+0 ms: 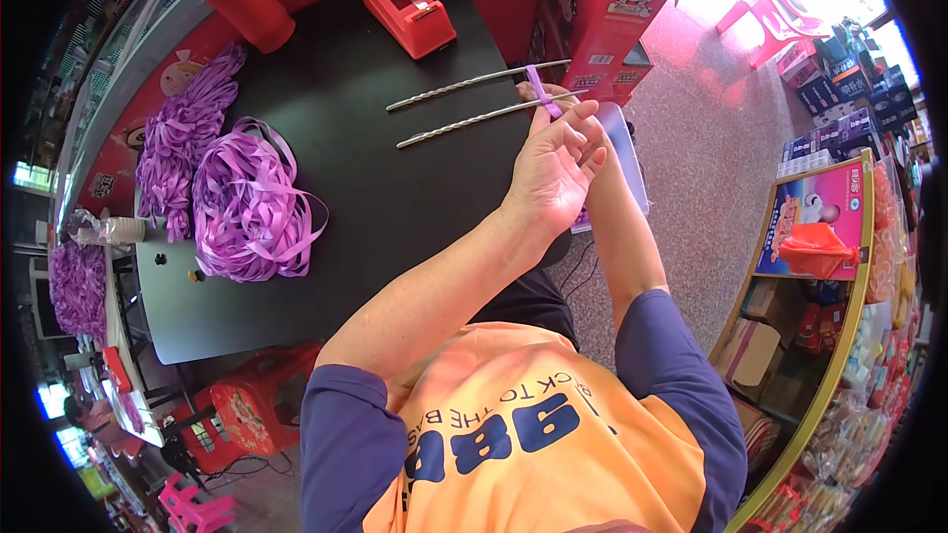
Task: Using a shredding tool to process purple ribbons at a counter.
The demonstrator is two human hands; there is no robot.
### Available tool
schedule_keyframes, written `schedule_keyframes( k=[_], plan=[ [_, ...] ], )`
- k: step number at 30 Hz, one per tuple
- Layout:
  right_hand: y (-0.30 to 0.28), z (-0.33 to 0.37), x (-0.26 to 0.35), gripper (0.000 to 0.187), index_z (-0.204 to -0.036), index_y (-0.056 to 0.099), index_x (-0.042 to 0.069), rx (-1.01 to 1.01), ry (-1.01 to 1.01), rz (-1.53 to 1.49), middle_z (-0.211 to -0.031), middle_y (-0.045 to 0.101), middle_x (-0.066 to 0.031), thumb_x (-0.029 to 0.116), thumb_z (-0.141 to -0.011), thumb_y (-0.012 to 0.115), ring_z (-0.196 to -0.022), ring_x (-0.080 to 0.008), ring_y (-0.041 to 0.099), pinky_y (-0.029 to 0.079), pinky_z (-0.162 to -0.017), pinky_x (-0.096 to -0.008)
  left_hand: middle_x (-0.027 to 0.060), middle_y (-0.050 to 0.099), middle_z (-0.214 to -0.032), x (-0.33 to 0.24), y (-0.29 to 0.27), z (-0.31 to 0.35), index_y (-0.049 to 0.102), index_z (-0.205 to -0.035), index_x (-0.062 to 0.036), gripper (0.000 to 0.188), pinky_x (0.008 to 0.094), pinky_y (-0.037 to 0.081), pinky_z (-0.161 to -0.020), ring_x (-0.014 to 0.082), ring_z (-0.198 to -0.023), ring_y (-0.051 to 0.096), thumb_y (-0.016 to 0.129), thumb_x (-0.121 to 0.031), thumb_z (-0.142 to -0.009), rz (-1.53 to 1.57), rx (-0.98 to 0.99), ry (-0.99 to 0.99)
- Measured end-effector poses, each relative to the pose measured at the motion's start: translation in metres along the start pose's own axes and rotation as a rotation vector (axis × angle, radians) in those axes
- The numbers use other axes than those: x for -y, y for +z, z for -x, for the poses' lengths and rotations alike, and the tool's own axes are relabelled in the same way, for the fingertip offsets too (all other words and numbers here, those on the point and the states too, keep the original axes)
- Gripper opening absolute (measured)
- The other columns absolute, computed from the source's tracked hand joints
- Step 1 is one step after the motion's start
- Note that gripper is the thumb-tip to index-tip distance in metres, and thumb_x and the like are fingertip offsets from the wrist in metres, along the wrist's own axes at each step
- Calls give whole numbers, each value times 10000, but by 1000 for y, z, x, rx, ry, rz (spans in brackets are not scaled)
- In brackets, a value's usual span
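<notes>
Two twisted metal rods lie nearly parallel above the black table, one a little farther off than the other. A purple ribbon is looped across both near their right ends. My left hand is turned palm up, its thumb and fingertips closed on the ribbon by the nearer rod, the other fingers curled loosely. Behind it is my right hand, mostly covered by the left; its visible fingers bend round beside the nearer rod and the ribbon. What they grip is hidden. How the rods are supported does not show.
Purple ribbon bundles are heaped on the left of the black table. A red tape dispenser and a red cylinder stand at the back. Beside my right arm is a translucent bin; red cartons rise behind. A shelf stands right.
</notes>
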State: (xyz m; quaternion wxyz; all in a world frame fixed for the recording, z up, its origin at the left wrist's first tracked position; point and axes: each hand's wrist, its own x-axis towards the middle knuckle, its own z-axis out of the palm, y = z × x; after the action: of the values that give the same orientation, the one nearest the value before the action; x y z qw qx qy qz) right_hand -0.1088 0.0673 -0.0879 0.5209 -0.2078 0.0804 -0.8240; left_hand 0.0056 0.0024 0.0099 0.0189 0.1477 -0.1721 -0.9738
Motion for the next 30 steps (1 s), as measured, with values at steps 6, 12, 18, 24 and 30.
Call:
schedule_keyframes(
  k=[6, 12, 18, 24, 30],
  plan=[
    [9, 12, 5, 457, -1250, 470, -25, -242, -48, 462, -1221, 486, -144, 220, -867, 517, -1022, -147, 565, 483, -756, -249, 31, 526, -1161, 4, 6, 3, 333, -1294, -230, 669, 357, 425, -871, 180, -981, 520, 503, 20, -697, 0, -18, -13],
    [28, 13, 12, 375, -1157, 582, 6, -508, -87, 1047, -1007, 632, -70, 245, -871, 542, -921, -112, 572, 483, -714, -265, 46, 495, -1176, 7, -1, -1, 234, -1379, -252, 782, 360, 425, -845, 193, -967, 520, 510, 20, -699, 12, 5, -7],
    [74, -9, 75, 265, -1013, 665, 16, -740, -192, 1658, -874, 657, -36, 215, -852, 597, -807, -110, 587, 467, -729, -249, 45, 476, -1165, 9, 1, -2, 151, -1404, -271, 845, 356, 411, -824, 195, -953, 512, 519, 14, -699, -21, -1, -6],
    [135, -72, 56, 252, -980, 673, 5, -107, 336, 2232, -855, 687, -123, 195, -831, 598, -791, -208, 653, 502, -732, -316, 43, 481, -1141, 7, -1, -1, 213, -1373, -278, 795, 358, 401, -815, 193, -945, 504, 531, 5, -702, 4, 10, -15],
    [132, -103, 46, 225, -901, 691, 18, 142, 789, 2557, -818, 670, -163, 180, -770, 607, -773, -296, 647, 506, -730, -363, 36, 502, -1102, 9, 1, -1, 224, -1364, -292, 789, 357, 400, -812, 183, -933, 503, 541, -5, -702, 31, 8, -21]
  ],
)
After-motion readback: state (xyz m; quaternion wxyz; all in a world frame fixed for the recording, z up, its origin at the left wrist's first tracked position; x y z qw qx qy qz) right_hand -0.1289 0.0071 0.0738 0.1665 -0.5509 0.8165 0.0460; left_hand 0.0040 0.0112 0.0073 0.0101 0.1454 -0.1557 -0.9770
